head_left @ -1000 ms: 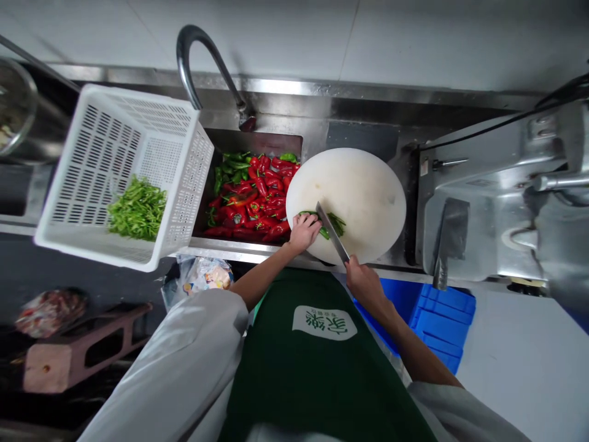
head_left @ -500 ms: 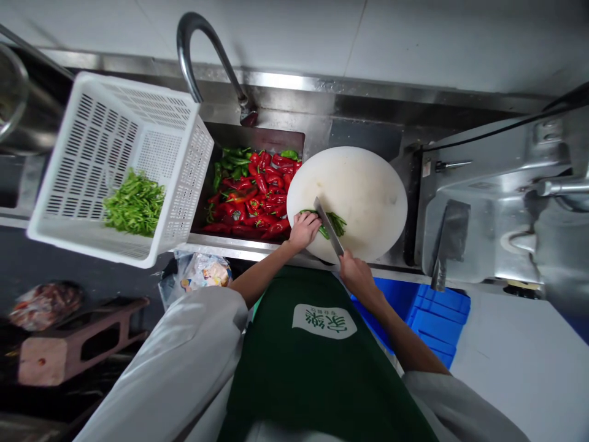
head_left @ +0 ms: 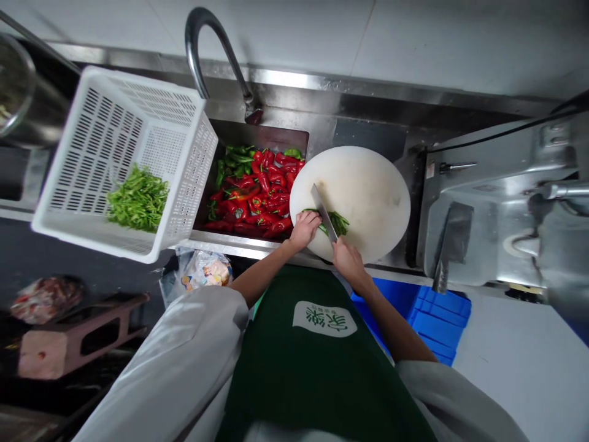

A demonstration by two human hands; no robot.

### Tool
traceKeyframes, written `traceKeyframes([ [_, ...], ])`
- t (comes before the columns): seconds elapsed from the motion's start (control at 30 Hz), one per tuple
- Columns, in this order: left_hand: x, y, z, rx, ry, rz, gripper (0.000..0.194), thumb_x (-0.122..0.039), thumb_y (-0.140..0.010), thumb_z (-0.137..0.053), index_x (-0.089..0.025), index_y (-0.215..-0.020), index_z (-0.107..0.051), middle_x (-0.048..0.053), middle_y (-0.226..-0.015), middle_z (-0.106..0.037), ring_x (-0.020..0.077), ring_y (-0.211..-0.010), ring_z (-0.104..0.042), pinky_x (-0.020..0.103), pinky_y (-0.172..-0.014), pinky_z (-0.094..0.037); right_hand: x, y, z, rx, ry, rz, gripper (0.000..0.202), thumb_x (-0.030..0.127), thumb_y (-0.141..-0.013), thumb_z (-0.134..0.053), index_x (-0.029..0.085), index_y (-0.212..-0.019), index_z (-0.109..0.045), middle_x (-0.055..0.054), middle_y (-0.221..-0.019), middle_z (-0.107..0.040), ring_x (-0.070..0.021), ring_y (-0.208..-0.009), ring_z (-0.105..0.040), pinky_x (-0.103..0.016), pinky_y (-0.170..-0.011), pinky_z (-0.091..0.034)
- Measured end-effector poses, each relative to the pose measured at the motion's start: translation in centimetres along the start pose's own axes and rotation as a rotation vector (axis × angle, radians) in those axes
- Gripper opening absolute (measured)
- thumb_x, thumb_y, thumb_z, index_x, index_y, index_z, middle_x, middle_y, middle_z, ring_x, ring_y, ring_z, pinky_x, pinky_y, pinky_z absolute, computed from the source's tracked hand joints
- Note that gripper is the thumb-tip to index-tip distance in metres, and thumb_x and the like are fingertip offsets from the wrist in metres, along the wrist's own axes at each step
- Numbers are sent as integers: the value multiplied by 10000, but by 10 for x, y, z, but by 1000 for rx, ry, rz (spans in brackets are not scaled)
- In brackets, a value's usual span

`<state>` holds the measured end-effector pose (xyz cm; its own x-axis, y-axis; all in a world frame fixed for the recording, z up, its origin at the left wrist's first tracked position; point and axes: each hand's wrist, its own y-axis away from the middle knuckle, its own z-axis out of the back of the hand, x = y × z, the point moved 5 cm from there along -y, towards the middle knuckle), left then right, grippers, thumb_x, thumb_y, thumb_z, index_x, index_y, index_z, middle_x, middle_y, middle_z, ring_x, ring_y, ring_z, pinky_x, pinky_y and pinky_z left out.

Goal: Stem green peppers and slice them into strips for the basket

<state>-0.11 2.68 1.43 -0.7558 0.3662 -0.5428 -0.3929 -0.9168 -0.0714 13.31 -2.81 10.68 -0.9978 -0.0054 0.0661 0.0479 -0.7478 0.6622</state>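
Note:
On the round white cutting board lie green vegetables, partly cut. My left hand presses down on their uncut end, its fingers curled together at the board's left side. My right hand is closed around the handle of a knife. The blade crosses the greens just right of my left fingertips and points up and left. The handle is hidden in my fingers.
Left of the board, a sink holds red peppers and green peppers under a curved faucet. A white basket with leafy greens stands farther left. At the right, a cleaver rests on a metal surface. Blue crates sit below.
My right hand and the knife have moved slightly left, with the blade closer to upright over the greens. My left hand stays on the vegetables. The whole view has shifted slightly.

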Motion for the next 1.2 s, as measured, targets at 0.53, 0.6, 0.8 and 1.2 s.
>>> traceKeyframes([
  [0.53, 10, 6, 16, -121, -13, 100, 291, -389, -976, -484, -204, -1125, -651, 119, -1164, -605, 268, -1092, -513, 436, -929, -418, -7, -11, 1, -46, -12, 2, 300, 278, -1036, -290, 126, -1140, -527, -160, -1000, -721, -259, -961, -693, -291, -753, -440],
  [0.6, 9, 5, 17, -122, 44, 67, 301, -404, -959, -518, -195, -1135, -645, 123, -1166, -591, 263, -1086, -520, 432, -932, -443, -24, -5, 2, -39, 7, -26, 308, 300, -1036, -299, 133, -1128, -541, -161, -996, -722, -265, -962, -694, -294, -755, -436],
  [0.8, -19, 0, -1, 29, 107, -165, 263, -301, -1000, -432, -180, -1043, -662, 111, -1104, -592, 225, -1064, -525, 399, -949, -460, -52, 17, -10, 8, 85, -34, 344, 304, -1042, -260, 125, -1169, -525, -161, -934, -726, -270, -901, -708, -300, -725, -434],
  [1.2, -21, 5, -15, -35, 61, -118, 305, -248, -1020, -346, -135, -1048, -628, 107, -1022, -593, 219, -936, -511, 379, -871, -501, -36, 15, -11, 14, 134, 14, 340, 271, -1035, -244, 128, -1143, -532, -178, -952, -721, -272, -932, -709, -305, -748, -455],
])
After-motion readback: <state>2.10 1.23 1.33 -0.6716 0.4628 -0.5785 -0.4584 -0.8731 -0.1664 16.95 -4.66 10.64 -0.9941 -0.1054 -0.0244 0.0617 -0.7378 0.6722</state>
